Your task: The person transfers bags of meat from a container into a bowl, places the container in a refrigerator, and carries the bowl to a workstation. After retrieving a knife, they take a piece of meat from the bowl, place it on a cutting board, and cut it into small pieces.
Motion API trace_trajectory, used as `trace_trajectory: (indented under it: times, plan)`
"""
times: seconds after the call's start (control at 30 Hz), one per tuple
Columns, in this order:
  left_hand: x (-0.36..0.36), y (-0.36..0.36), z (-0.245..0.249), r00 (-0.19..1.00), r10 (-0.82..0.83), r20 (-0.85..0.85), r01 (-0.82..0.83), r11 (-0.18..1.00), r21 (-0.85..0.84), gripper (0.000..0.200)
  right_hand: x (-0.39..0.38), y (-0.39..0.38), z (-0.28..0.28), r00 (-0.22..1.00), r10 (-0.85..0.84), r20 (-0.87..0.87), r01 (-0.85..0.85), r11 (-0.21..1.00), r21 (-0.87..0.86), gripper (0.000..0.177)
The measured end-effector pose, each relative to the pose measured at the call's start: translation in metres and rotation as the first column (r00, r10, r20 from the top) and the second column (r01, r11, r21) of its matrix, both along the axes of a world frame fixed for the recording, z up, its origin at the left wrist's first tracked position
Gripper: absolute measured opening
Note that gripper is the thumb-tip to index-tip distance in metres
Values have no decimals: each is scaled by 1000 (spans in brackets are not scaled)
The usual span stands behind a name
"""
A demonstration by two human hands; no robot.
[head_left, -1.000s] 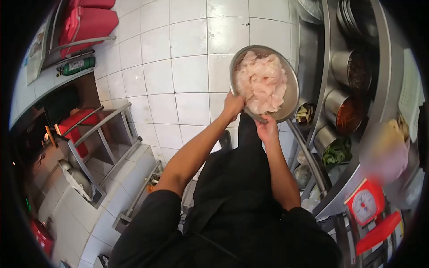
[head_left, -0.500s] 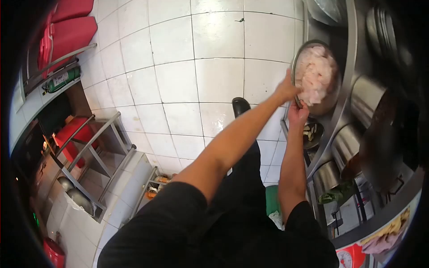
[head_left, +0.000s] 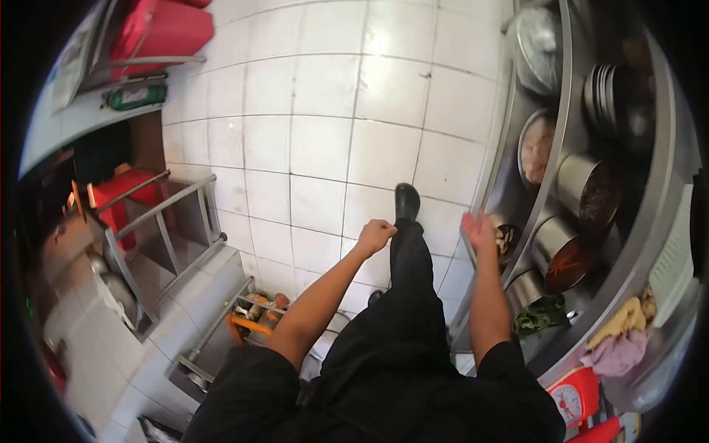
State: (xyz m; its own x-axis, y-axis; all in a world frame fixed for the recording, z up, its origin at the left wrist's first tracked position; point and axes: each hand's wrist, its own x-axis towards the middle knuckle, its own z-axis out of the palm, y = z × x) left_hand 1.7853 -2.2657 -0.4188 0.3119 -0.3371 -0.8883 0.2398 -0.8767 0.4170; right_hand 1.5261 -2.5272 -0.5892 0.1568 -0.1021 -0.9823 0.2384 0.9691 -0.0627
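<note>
Over the floor by my black boot (head_left: 407, 203), my left hand (head_left: 377, 236) hangs with its fingers curled closed; I see nothing in it. My right hand (head_left: 479, 230) is open, fingers apart, beside a small bowl (head_left: 508, 240) of pale pieces on the lower shelf. Further along that shelf sits a metal basin (head_left: 523, 140) of pale pink chunks that look like raw meat (head_left: 539, 151), partly covered by the shelf edge above. Neither hand touches the basin.
Metal pots (head_left: 554, 244) and stacked plates (head_left: 602, 92) stand on the right-hand rack. A red scale (head_left: 572, 399) and cloths (head_left: 620, 343) are at lower right. On the left are a metal frame (head_left: 166, 229), a green cylinder (head_left: 138, 97) and red containers (head_left: 162, 33). White tiles cover the floor.
Both hands have let go of the basin of pale chunks, which now rests on the lower shelf. My left hand has swung left and back; my right has drawn back slightly.
</note>
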Motion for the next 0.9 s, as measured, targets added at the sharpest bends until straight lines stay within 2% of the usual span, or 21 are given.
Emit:
trace_trajectory:
  times: [0.03,0.1,0.13,0.17,0.2,0.23,0.27,0.3,0.37,0.4,0.47,0.53,0.57,0.6,0.63,0.7,0.73,0.77,0.8,0.87,0.9]
  plan:
    - [1,8,20,996,28,90,-27,1000,-9,32,-3,18,10,999,27,27,-28,998,48,34]
    - [3,40,39,966,103,239,-86,993,-81,29,11,52,56,933,356,-46,-359,930,-73,28]
    - [3,54,55,953,134,270,-118,990,-76,28,7,63,56,912,407,-43,-409,912,-46,27]
    - [2,72,65,932,162,323,-134,985,-108,28,15,74,80,867,497,-35,-498,863,-89,28]
    - [-3,93,66,878,155,452,-87,982,-168,28,12,75,84,804,591,65,-585,806,-94,28]
    - [-5,113,80,827,175,534,-67,974,-216,26,18,77,94,774,632,37,-626,773,-99,29]
    - [-6,133,89,815,152,560,-95,987,-130,25,30,80,104,691,723,-21,-717,682,-144,34]
    - [-8,156,115,798,166,579,-116,986,-123,23,42,85,124,551,828,-98,-821,518,-242,36]
    - [-38,210,148,653,373,660,-290,927,-237,23,63,83,158,366,929,-46,-917,352,-187,33]
    - [-54,240,175,567,422,708,-337,902,-269,23,74,97,183,299,949,-96,-932,269,-242,34]
    - [-101,303,221,450,588,672,-489,792,-366,21,82,128,220,197,973,-124,-921,140,-363,34]
    - [-173,371,266,334,707,623,-594,671,-444,20,89,161,187,118,900,-419,-923,-56,-381,32]
    - [-217,402,289,283,753,595,-630,613,-477,19,97,168,146,-42,946,-322,-874,-191,-448,26]
    - [-263,427,306,235,793,561,-662,554,-505,18,106,192,141,-216,949,-228,-806,-305,-507,21]
    - [-305,456,314,166,785,597,-727,507,-464,18,115,226,133,-401,891,-212,-710,-449,-542,20]
    - [-393,512,308,94,708,700,-847,426,-318,19,98,341,154,-697,691,-192,-459,-635,-622,45]
    - [-435,533,313,-25,705,709,-893,304,-334,19,66,416,224,-752,601,-273,-394,-740,-544,52]
    - [-479,547,316,-139,690,710,-919,177,-352,18,17,509,343,-803,494,-335,-320,-830,-457,59]
    - [-514,563,317,-257,667,699,-907,82,-412,17,4,543,345,-869,377,-321,-188,-851,-490,57]
    - [-554,572,306,-470,599,649,-849,-105,-518,15,-5,597,356,-903,282,-323,-70,-839,-539,55]
    - [-578,579,317,-501,585,638,-842,-161,-515,14,-14,617,367,-903,270,-333,-46,-833,-551,54]
